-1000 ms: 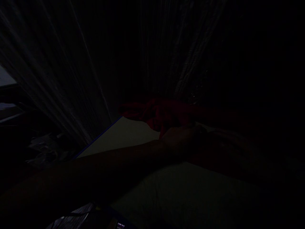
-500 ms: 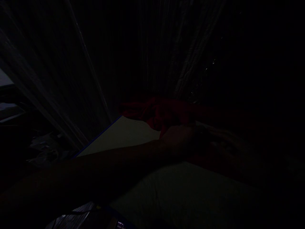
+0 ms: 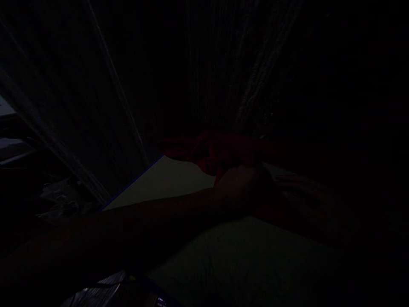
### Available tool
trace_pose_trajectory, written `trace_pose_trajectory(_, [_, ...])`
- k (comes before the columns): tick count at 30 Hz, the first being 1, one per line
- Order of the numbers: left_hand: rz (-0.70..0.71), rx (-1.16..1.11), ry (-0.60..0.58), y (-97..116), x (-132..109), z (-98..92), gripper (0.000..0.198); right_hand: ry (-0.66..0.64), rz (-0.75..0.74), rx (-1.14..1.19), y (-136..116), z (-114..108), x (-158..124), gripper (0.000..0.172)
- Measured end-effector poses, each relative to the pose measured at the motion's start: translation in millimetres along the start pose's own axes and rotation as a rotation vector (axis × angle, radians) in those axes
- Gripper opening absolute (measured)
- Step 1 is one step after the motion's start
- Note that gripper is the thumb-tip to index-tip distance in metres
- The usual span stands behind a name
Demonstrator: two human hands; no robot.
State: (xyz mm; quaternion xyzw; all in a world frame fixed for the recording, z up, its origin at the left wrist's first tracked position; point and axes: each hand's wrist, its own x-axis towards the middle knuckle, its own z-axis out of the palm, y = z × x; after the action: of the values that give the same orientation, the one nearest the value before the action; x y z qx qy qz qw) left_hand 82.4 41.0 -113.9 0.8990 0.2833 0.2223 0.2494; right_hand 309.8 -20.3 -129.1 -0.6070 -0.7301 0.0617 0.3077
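- Surfaces [image 3: 118, 89], dark and ridged, rising behind at far left and far centre; too dim to tell of what material.
- Desk [image 3: 172, 179], pale greenish on top, spread across the middle and near part, fading into black at right.
- Red cloth [image 3: 220, 149], rumpled, lying over the far part of the desk and stretching off to the right; far folds bunched, right end lost in shadow.
- Left forearm [image 3: 153, 217], reaching in from near left, crossing above the pale top.
- Left hand [image 3: 241, 181], resting on the red cloth near the centre, fingers hidden; pinching or only pressing, cannot tell.
- Right hand [image 3: 303, 192], faint and blurred, just right of the left one, over the same cloth; wide or narrow, cannot tell.
- Crumpled pale material [image 3: 64, 196], heaped at left, beyond the desk.
- Blue edging [image 3: 137, 177], running along the left side of the desk.
- Small lit screen [image 3: 160, 301], at the near edge, partly cut off.
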Motion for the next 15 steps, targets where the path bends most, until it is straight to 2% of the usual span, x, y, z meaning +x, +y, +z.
trace_pose_trajectory(4, [0.025,0.037,-0.006,-2.2,2.1,0.9,0.024,-0.023,0.008,0.020,-0.5,0.1,-1.7,0.044])
trace_pose_trajectory(10, [0.039,0.073,-0.015,-1.5,2.3,-0.2,0.027,-0.076,0.126,0.010,-6.0,-2.4,-0.9,0.052])
trace_pose_trajectory(15, [0.051,0.116,-0.022,2.7,0.1,-3.8,0.028,-0.064,0.071,-0.021,1.6,-1.9,-0.1,0.053])
